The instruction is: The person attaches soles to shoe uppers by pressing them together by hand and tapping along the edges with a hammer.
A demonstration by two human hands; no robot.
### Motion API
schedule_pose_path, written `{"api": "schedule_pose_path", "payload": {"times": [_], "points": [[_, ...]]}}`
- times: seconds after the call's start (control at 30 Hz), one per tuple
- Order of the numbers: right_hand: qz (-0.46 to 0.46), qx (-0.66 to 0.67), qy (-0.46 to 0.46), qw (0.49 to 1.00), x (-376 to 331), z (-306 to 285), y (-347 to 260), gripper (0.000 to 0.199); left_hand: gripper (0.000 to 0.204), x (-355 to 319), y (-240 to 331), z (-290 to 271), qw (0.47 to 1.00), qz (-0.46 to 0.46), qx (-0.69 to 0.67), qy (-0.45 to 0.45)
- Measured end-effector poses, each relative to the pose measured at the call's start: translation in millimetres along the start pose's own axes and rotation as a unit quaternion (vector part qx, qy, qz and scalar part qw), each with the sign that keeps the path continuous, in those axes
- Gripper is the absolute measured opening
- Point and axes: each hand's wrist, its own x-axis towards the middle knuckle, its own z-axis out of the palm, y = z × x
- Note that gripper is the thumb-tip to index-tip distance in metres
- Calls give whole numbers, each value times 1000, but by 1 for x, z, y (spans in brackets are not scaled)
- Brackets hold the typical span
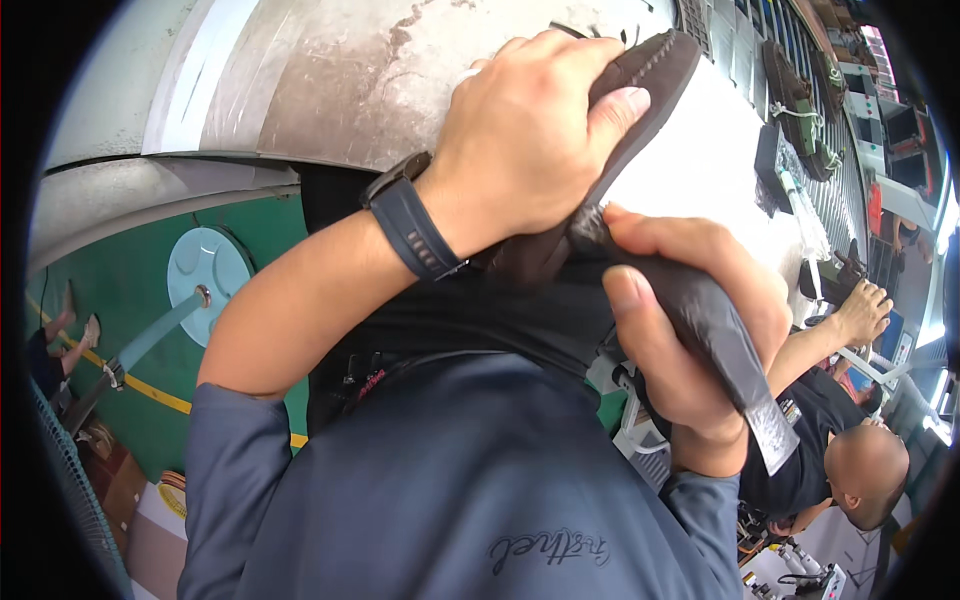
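Left hand: the left hand [520, 140] is wrapping closed around the far end of a dark brown shoe upper [640, 80], fingers over the top, thumb pressing on the right edge; a dark wristwatch [415, 228] is sitting on that wrist.
Right hand: the right hand [690, 320] is closing around a dark grey tool handle [720, 340] with a silvery taped end, thumb lying along its left side.
Shoe upper: being held up in the air, near the chest, in the middle of the view, its near end meeting the top of the tool handle; the contact point is hidden under the hands.
Surroundings: a pale worn worktable [350, 80] is lying far and left; a conveyor line [790, 90] with more shoes is running far right; a co-worker [850, 440] in a black shirt is sitting near right, one hand resting on the bench.
Floor: green floor [130, 290] with a yellow line, left.
Risk: judging by the grip, the upper is resting on fingertip pressure only; a hard push from the tool could twist it loose or drive the tool toward the left thumb.
Risk, second: the working point is out of sight, so a slip would be going unnoticed.
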Motion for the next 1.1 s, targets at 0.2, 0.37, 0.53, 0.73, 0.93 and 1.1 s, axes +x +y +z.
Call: {"api": "schedule_pose_path", "payload": {"times": [0.2,0.37,0.53,0.73,0.93,1.1], "points": [[114,51,14,992,-8,5,10,21,49,-10,-13,-6,1000,17,4,-25],[-27,-5,-24,999,-30,8,-10,32,62,-21,-6,-11,999,11,31,-33],[-22,-73,-54,996,-23,16,-17,32,59,-29,8,-5,998,5,63,27],[115,-83,-118,983,-7,9,-42,27,60,-30,8,-3,995,30,94,33],[155,7,70,985,-58,-1,-10,29,55,-23,10,-17,992,62,103,-45],[143,20,99,985,-52,-5,10,24,53,-23,19,-12,990,58,123,-40]]}}
